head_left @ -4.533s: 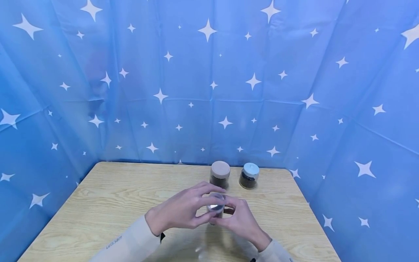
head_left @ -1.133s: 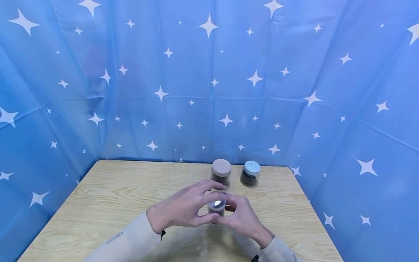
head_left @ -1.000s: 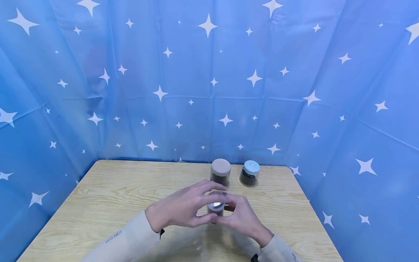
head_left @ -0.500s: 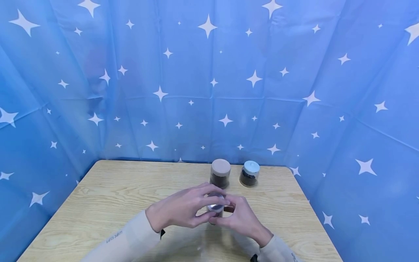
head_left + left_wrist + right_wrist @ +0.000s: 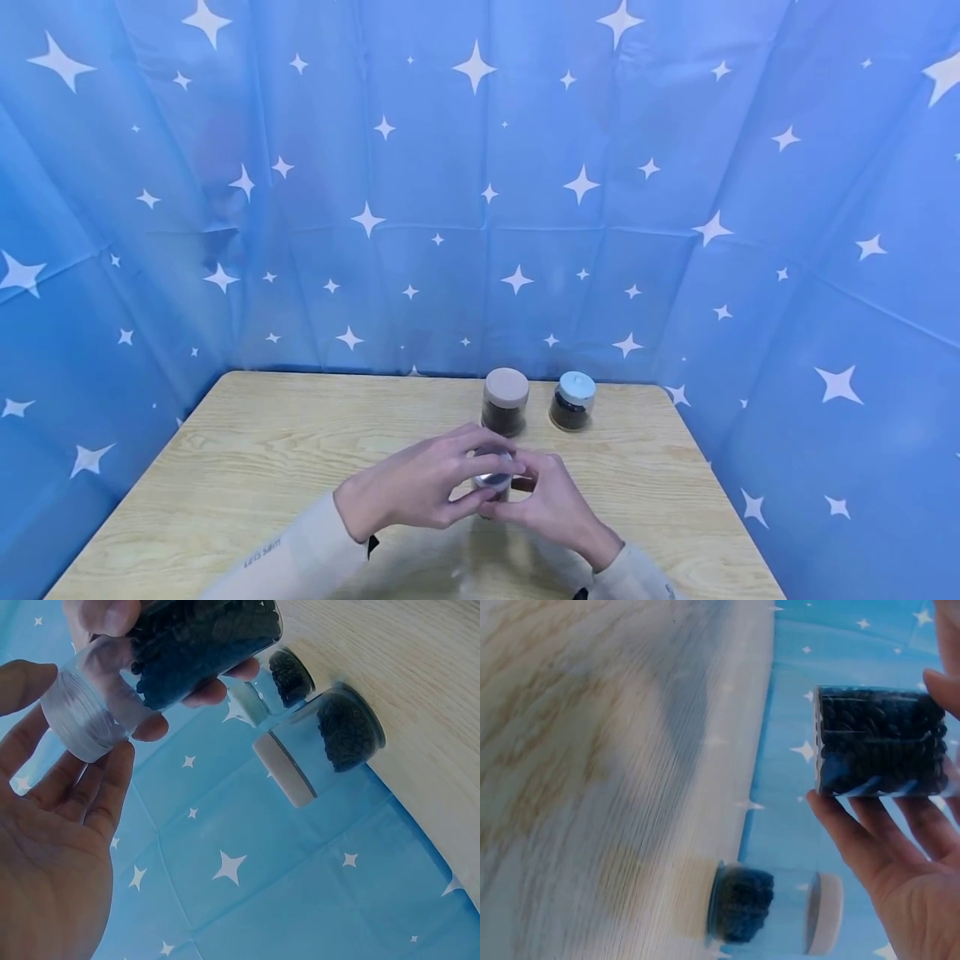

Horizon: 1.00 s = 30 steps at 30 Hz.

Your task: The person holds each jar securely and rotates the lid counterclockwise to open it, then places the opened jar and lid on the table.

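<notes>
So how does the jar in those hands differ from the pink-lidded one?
The held jar has a see-through top; the pink jar has an opaque pink lid. The held jar looks slimmer and fuller than the pink jar. Both are clear-walled and contain small dark pieces.

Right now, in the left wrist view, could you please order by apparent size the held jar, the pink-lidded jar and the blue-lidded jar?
1. Held jar
2. Pink-lidded jar
3. Blue-lidded jar
The held jar looks nearest the camera, so true sizes may differ.
</notes>
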Each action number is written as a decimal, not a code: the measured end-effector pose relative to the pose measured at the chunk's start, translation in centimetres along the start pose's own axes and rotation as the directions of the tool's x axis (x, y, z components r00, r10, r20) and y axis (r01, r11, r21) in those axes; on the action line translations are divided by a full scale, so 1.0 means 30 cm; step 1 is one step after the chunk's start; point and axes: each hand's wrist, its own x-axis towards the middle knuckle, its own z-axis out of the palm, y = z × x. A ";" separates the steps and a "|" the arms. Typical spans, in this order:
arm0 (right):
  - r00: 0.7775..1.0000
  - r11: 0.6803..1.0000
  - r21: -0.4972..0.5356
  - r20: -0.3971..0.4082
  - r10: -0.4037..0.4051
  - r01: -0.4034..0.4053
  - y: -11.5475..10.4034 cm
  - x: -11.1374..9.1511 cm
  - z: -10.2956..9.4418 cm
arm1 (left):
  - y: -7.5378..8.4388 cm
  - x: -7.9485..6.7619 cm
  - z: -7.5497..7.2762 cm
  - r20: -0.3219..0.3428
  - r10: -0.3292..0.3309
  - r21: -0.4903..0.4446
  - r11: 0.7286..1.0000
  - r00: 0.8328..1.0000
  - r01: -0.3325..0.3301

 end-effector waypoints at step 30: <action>0.997 1.000 -0.008 -0.072 -0.010 0.010 0.002 0.001 0.014 | 0.037 0.014 0.059 -0.186 -0.236 0.078 0.964 0.954 0.254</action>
